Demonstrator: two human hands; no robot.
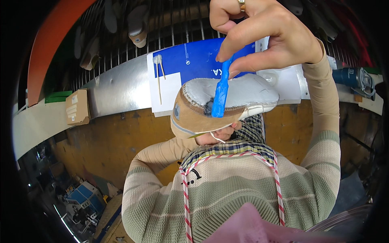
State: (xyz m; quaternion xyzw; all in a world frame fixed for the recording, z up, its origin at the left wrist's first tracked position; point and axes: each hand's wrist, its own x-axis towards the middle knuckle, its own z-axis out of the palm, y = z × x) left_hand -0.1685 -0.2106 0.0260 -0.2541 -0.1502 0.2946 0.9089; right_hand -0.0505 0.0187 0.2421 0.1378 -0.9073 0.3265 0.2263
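Note:
Held sole side up in front of me is a tan and white shoe upper (247, 90) with a pale grey bottom and a stitched edge. My left hand (221, 135) is closed around its near side, partly hidden beneath it. A white lace end hangs by those fingers. Above, my right hand (271, 38) pinches the end of a blue brush (221, 95) between thumb and fingers. The brush points down, its dark bristles against the stitched edge on the near side of the upper.
Beyond the shoe lie a blue cardboard sheet (194, 56) and white paper (166, 87) with two sticks (158, 81) on a metal ledge (125, 87). More shoes (137, 30) sit on a dark rack behind. A small cardboard box (78, 107) is at left, a dark teal tumbler (348, 77) at right.

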